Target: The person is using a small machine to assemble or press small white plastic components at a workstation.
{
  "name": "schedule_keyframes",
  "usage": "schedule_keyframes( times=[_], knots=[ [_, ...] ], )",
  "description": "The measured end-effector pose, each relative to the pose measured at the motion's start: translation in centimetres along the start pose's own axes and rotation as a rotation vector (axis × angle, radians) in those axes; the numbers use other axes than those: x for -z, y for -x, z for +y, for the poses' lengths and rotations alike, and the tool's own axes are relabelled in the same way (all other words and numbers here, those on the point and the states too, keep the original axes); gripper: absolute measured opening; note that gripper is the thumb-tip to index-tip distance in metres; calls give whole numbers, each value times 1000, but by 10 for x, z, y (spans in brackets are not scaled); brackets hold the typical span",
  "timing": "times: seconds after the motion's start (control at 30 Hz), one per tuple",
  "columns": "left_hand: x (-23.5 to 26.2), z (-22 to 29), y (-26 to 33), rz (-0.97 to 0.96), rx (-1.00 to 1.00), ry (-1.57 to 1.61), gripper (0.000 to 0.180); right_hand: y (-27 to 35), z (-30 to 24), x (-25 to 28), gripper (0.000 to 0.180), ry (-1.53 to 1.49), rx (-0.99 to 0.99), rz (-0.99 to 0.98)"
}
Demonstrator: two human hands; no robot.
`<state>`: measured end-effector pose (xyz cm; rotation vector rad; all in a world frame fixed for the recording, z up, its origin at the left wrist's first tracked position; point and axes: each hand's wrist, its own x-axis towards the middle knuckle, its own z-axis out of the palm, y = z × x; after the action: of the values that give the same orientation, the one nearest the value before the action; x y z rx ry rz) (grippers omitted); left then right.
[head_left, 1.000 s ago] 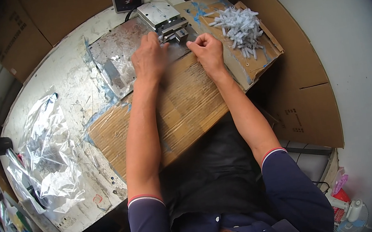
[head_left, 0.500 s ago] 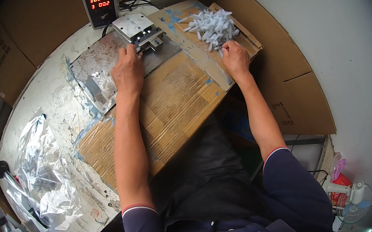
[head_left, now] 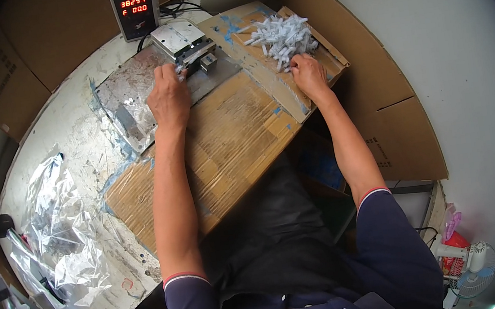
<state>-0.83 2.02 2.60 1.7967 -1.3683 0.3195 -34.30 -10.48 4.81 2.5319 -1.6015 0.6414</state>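
My left hand (head_left: 169, 98) is closed beside a small metal bench machine (head_left: 179, 38), its fingertips pinching a small whitish clear piece (head_left: 181, 73) near the machine's front jaw. Fingers partly cover that piece. A small metal block (head_left: 208, 63) sits at the front of the machine, slightly apart from it. To the right, a heap of small clear-white plastic pieces (head_left: 285, 36) lies on the cardboard. My right hand (head_left: 311, 75) is at the heap's near edge, thumb and fingers pressed together. What it pinches, if anything, is too small to tell.
Behind the machine stands a box with a red lit display (head_left: 136, 13). Taped cardboard (head_left: 214, 140) covers the bench's front. Crumpled clear plastic film (head_left: 61, 232) lies on the left of the white bench (head_left: 84, 123). A tall cardboard sheet (head_left: 374, 69) walls the right side.
My left hand has drawn slightly back from the machine, showing the whitish piece at its fingertips. The front block now stands out from the jaw. My right hand has shifted slightly left; the display reading has changed.
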Motion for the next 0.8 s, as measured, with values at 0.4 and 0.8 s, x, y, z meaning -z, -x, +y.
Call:
schedule_keyframes(
  times=[0.4, 0.8],
  knots=[
    [6, -9, 2, 86, 6, 222, 19, 23, -91, 9, 6, -534, 14, 133],
    [6, 22, 6, -408, 125, 786, 14, 5, -174, -24, 11, -1382, -353, 332]
  ],
)
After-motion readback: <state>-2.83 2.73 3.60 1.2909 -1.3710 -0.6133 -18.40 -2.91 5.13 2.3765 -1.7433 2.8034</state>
